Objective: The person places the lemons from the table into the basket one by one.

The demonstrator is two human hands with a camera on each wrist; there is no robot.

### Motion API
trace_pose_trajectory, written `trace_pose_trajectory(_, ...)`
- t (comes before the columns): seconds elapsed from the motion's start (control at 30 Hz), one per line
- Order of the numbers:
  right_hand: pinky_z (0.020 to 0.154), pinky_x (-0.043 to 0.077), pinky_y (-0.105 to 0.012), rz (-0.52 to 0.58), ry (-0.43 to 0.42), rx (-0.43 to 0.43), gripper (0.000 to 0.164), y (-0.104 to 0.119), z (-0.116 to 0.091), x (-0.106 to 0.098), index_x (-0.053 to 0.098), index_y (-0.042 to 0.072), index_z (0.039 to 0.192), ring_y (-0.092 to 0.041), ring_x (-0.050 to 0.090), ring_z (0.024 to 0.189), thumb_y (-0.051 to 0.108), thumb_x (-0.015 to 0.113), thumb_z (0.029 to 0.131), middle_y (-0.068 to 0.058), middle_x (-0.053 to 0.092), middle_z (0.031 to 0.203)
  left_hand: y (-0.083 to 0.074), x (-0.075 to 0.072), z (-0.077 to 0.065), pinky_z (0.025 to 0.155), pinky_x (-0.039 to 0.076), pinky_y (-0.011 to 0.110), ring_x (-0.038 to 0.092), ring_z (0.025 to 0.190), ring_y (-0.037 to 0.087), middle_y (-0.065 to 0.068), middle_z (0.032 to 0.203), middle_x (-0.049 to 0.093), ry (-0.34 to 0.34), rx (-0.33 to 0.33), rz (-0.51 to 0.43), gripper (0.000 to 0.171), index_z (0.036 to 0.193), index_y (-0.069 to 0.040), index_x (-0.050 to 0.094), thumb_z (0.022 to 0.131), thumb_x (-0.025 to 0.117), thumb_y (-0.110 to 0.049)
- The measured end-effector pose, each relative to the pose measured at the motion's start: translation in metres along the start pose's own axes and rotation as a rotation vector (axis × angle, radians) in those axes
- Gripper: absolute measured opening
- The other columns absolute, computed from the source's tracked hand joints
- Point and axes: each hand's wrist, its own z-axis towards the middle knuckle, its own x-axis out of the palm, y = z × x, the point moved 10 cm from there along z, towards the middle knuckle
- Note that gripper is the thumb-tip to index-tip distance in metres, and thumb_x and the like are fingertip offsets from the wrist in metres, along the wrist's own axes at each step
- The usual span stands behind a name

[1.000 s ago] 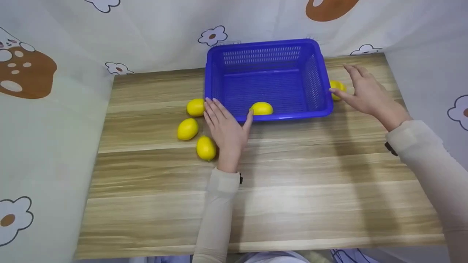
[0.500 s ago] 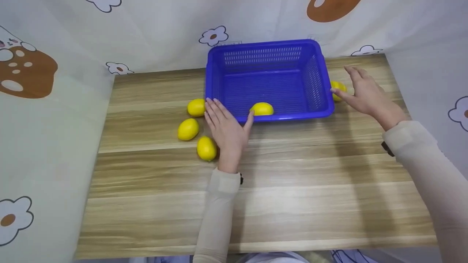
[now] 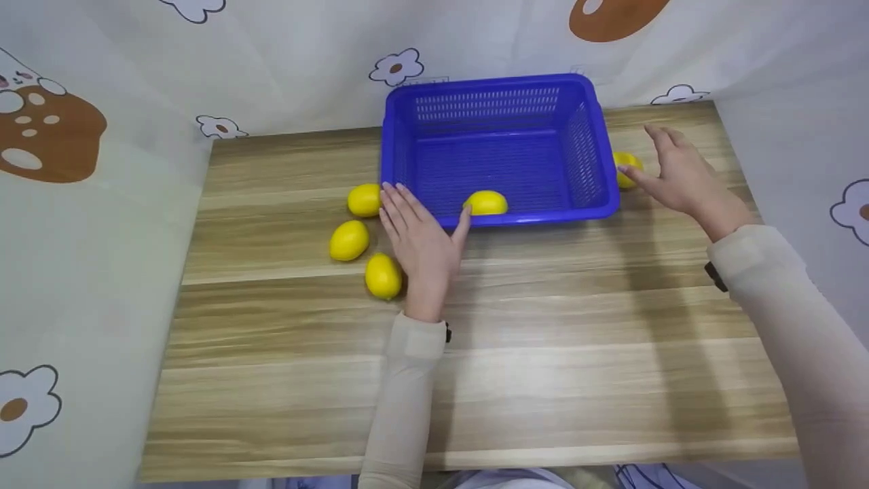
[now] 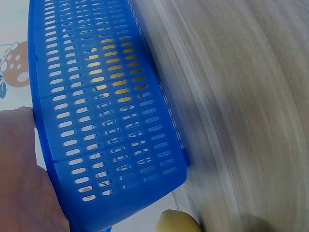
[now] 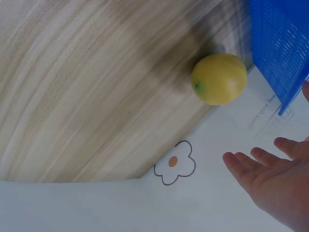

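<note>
A blue plastic basket (image 3: pixel 499 166) with slotted walls stands at the table's back, one lemon (image 3: pixel 487 203) inside by its front wall. My left hand (image 3: pixel 426 248) rests on its front left corner, fingers straight and thumb spread along the front rim. In the left wrist view, the palm (image 4: pixel 24 179) lies against the basket's edge. Off the basket's right side hovers my right hand (image 3: pixel 686 173), fingers extended and holding nothing. Its thumb tip is close to the rim; contact is unclear. Below it, a second lemon (image 5: pixel 219 79) lies on the table beside the basket.
Left of the basket, three lemons lie on the wooden table (image 3: pixel 271 353): one at its wall (image 3: pixel 364 200), one farther left (image 3: pixel 349 240), and one by my left wrist (image 3: pixel 383 276). A patterned curtain (image 3: pixel 299 68) hangs behind the table and along both sides.
My right hand has shifted slightly right, its thumb drawing away from the basket's rim, and the right forearm has swung a little inward. The left hand, basket and lemons stay put.
</note>
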Motion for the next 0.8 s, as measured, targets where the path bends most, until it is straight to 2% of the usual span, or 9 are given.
trace_pose_trajectory(0.5,0.12,0.018,-0.077,0.017,0.0,0.016,0.094,-0.005,0.006,0.007,0.007,-0.001,0.168,-0.06,0.015,0.154,0.056,0.05,0.106,-0.036,0.007,0.171,0.001,0.002,0.001,0.134,-0.003,0.046,-0.002,0.164,0.038,0.029,0.174,-0.005,0.031,-0.015,0.015,0.116,0.165,0.009,0.001,0.099,0.036,-0.08)
trace_pose_trajectory(0.8,0.122,0.019,-0.074,0.022,-0.017,-0.005,0.091,-0.006,0.011,0.011,0.01,-0.006,0.166,-0.061,0.019,0.153,0.048,0.053,0.106,-0.039,0.011,0.168,0.001,0.001,0.001,0.134,-0.002,0.046,-0.001,0.164,0.038,0.029,0.174,-0.003,0.014,-0.006,0.017,0.116,0.165,0.01,0.002,0.099,0.037,-0.08)
